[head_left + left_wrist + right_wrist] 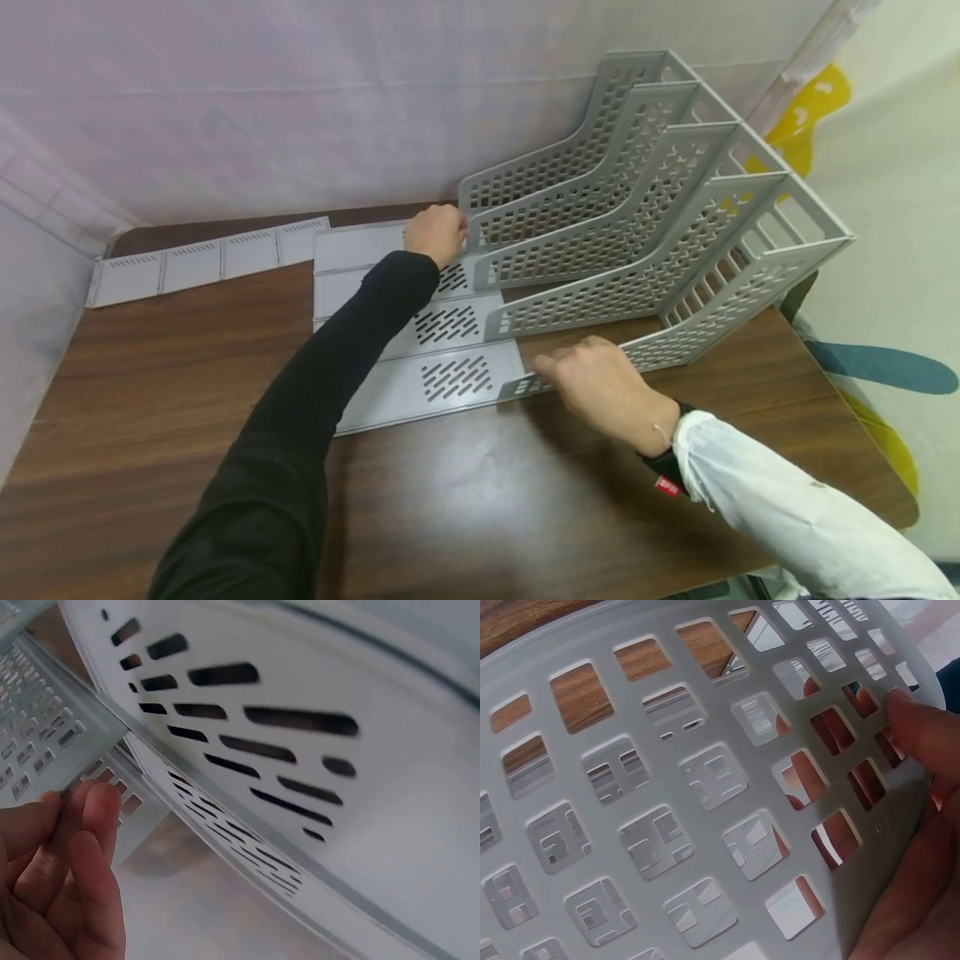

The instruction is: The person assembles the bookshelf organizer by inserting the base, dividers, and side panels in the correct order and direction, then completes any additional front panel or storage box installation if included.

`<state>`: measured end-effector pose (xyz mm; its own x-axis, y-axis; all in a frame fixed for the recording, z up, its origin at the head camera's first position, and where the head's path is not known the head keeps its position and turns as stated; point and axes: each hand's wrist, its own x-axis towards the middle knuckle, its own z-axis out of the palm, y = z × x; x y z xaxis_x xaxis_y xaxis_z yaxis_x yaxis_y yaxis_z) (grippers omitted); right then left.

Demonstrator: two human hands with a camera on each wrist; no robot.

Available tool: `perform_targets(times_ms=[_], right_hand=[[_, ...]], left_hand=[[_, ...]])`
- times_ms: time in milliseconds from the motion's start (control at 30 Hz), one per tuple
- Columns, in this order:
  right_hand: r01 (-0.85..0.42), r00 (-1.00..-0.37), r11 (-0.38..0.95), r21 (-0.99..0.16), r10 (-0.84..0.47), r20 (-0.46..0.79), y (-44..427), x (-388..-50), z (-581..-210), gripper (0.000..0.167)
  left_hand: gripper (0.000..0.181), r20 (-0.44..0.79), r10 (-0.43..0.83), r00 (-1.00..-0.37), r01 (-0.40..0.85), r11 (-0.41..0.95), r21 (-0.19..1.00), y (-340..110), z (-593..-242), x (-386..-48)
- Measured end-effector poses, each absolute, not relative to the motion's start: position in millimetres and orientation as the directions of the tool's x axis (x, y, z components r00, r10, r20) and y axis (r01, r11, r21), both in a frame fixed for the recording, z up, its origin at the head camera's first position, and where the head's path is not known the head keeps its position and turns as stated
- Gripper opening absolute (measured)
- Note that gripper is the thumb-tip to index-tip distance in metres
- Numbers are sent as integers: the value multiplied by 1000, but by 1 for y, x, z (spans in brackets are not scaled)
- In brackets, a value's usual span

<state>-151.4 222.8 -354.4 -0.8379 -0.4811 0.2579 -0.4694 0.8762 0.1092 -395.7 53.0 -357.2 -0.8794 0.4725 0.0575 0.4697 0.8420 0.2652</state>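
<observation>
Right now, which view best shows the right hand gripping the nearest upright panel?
The right wrist view: close up, the right hand has its thumb on the perforated panel and fingers visible through its holes. The head view shows mainly the hand's back at the panel's front end; the left wrist view, none of that grip.

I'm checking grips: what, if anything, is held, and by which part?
The grey perforated plastic rack: the right hand grips the nearest side panel near its front end; the left hand pinches another panel near its front end.

Both hands [436, 236] [603, 387] grip a grey perforated rack [675, 258].
</observation>
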Motion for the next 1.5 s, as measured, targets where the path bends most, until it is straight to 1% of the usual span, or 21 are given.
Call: perform_targets(times_ms=[133, 233, 333, 400, 467, 533, 633, 700, 967, 1200, 1500], right_hand=[[-467, -837, 878, 106, -477, 267, 223, -150, -354, 21], [-468, -834, 878, 105, -477, 276, 223, -150, -354, 22], [-470, -830, 876, 110, -481, 282, 222, -150, -354, 23], [-473, -828, 874, 113, -484, 282, 222, -150, -354, 25], [-475, -825, 872, 117, -488, 284, 222, -150, -354, 25], [-475, -823, 872, 121, -489, 289, 223, -151, -354, 25], [-470, -822, 874, 125, -485, 297, 224, -152, -353, 24], [-467, -824, 875, 126, -483, 298, 224, -152, -352, 24], [-473, -823, 871, 134, -491, 286, 222, -150, -355, 27], [-483, -816, 866, 131, -499, 292, 221, -151, -354, 26], [-471, -824, 874, 121, -485, 294, 221, -149, -354, 26]], left_hand=[[24, 0, 513, -858, 489, 817, 304, 50, -354, -402], [29, -35, 508, -861, 463, 809, 363, 46, -350, -410], [33, -35, 479, -877, 424, 808, 409, 42, -346, -419], [34, -28, 483, -875, 423, 792, 441, 41, -344, -426], [36, -31, 521, -853, 449, 763, 465, 41, -344, -432], [38, -45, 573, -818, 485, 729, 483, 44, -343, -438], [42, -73, 632, -771, 524, 696, 492, 49, -342, -446], [42, -99, 641, -761, 522, 696, 494, 51, -343, -451], [46, -155, 621, -768, 491, 727, 481, 59, -354, -460], [45, -133, 615, -777, 466, 705, 534, 58, -355, -462], [52, -108, 661, -743, 507, 661, 553, 57, -353, -463]])
